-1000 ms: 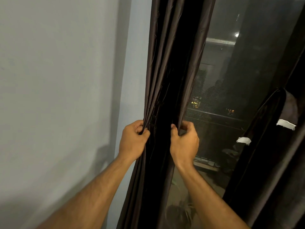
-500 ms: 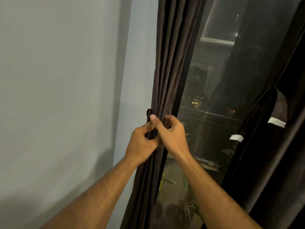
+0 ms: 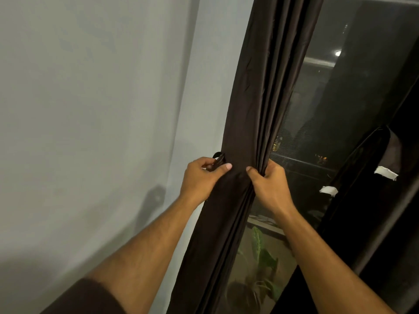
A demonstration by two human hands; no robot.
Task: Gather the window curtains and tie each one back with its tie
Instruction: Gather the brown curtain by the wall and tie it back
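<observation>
- The left-side curtain [image 3: 256, 137] is already bunched into one narrow column of dark brown folds, hanging against the left edge of the window [image 3: 340, 109] where the glass meets the pale wall [image 3: 90, 109].
- The left hand [image 3: 201, 177] is closed at the wall-side edge of the bundle, thumb laid across the front of the cloth and fingers pinching a small dark loop, which I take to be the tie [image 3: 218, 157].
- The right hand [image 3: 269, 180] is closed on the window-side edge of the same bundle, squeezing the pleats together at the same height as the left hand.
- Judged from this, gathering is done for this curtain and tying is the step in hand: the tie shows only at the wall side and no band crosses the front of the folds, so it is not yet fastened.
- The tie is small and partly hidden by the fingers, so whether it is a cloth band, a cord or a hook fixed to the wall cannot be told.
- At the right edge of the view hangs a second curtain [image 3: 374, 200], dark and drawn in at one point, with two white tags [image 3: 385, 173] on it; whether it is already tied back is unclear in the dim light.
- Containers: none is among the task's things. The only one in view is a dark pot [image 3: 240, 295] below the glass, holding a green leafy plant [image 3: 260, 252]; it plays no part here.
</observation>
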